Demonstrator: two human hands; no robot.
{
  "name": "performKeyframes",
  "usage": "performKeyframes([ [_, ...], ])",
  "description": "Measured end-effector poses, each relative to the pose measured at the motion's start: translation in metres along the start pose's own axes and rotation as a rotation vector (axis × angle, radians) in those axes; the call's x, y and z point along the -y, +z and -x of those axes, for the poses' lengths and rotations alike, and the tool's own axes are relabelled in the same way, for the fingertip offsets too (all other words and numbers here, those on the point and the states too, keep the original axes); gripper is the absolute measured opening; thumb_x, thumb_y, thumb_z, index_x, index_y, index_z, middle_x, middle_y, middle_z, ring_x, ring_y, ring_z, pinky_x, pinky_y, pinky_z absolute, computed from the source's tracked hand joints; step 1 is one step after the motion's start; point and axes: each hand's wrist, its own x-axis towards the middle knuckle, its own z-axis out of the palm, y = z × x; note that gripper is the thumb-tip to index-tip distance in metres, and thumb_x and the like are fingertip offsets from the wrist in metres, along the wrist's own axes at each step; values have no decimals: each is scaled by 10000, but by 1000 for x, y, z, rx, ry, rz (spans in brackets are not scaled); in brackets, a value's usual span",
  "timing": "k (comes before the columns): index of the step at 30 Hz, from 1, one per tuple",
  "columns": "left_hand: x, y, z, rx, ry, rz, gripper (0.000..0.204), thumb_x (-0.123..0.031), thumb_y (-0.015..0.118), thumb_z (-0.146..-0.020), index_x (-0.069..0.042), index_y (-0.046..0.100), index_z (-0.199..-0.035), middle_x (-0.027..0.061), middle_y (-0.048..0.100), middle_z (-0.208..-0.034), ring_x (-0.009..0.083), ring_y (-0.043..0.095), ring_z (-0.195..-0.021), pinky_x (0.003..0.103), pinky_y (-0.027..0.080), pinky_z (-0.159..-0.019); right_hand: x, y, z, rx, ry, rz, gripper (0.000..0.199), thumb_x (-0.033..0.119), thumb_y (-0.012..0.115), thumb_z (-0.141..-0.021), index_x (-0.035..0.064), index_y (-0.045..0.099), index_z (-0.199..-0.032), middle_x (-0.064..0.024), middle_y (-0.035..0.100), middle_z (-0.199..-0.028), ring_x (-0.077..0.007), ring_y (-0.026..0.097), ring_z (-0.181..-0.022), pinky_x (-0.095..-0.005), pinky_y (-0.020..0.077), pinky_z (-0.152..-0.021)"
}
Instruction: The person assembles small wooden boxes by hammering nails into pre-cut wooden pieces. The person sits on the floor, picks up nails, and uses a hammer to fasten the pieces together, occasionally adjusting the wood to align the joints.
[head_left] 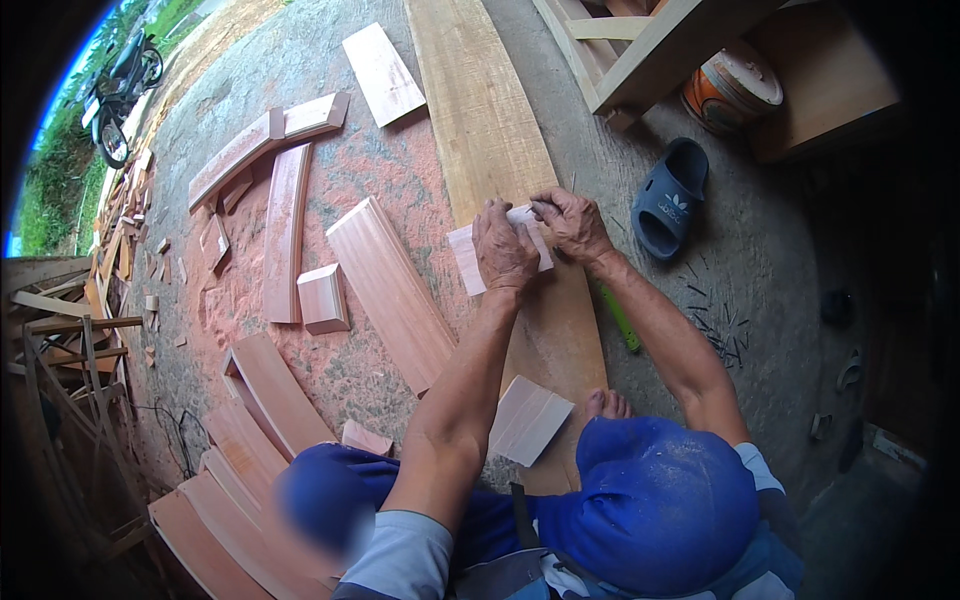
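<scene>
Head view, from the left: a parked motorbike (118, 85) stands at the far left edge by green grass, with wood offcuts (120, 240) strewn along the ground below it. Next come several reddish wooden boards (285, 235) lying on the sawdust-covered floor (400, 170), a small wooden block (323, 298) among them, and a stack of curved boards (250, 440) near the lower left. A long pale plank (490, 130) runs from the top of the frame down toward the person's knees. On this plank lies a small pale wood piece (468, 262). The left hand (503, 250) presses down on it, fingers curled over its top. Just beside it, the right hand (570, 222) pinches the piece's far right end between thumb and fingers. Another short wood piece (528, 420) leans by the knee. Right of the plank, a green pencil-like tool (620, 318) lies on the floor, then a blue sandal (668, 197), scattered nails (718, 320), and an orange-and-white bucket (732, 88) beneath a wooden frame (660, 45).
</scene>
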Motion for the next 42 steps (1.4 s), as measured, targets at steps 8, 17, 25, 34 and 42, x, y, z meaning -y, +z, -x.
performKeyframes([
  [8, 4, 4, 0, -5, 3, 24, 492, -110, 674, -878, 29, 518, -1324, 185, 653, -1240, 370, 531, -1327, 511, 296, -1202, 2, 7, -7, 22, -306, 333, 143, 104, 629, -918, 31, 654, -1039, -183, 709, -949, -388, 712, -868, -456, 577, -783],
  [17, 5, 3, -4, -42, -45, 78, 276, -160, 676, -899, -106, 694, -1169, 100, 707, -1236, 285, 598, -1248, 465, 337, -1181, 2, 7, -10, 61, -373, 376, 202, 98, 595, -916, 54, 701, -1083, -162, 720, -954, -360, 711, -905, -431, 586, -789],
  [25, -3, 11, -4, -68, -71, 45, 228, -254, 693, -935, -140, 772, -1116, 62, 737, -1187, 288, 622, -1198, 447, 380, -1142, -16, -1, 0, 89, -420, 392, 388, 96, 573, -948, 85, 647, -1328, -162, 691, -1084, -344, 693, -983, -415, 576, -840],
  [34, 12, 12, -2, -83, 3, -13, 203, -249, 692, -947, -124, 784, -1079, 34, 749, -1213, 262, 616, -1249, 470, 342, -1183, -33, -42, 135, -21, 80, 437, 526, 203, 671, -947, 33, 516, -1421, -248, 646, -1103, -420, 657, -965, -504, 519, -869],
  [42, 7, 11, -2, -76, -9, 21, 193, -236, 673, -949, -136, 782, -1073, 34, 749, -1218, 277, 610, -1270, 454, 334, -1193, 0, -47, 131, 32, 276, 100, 359, 225, 607, -1009, 28, 540, -1301, -257, 678, -911, -452, 683, -875, -513, 521, -759],
])
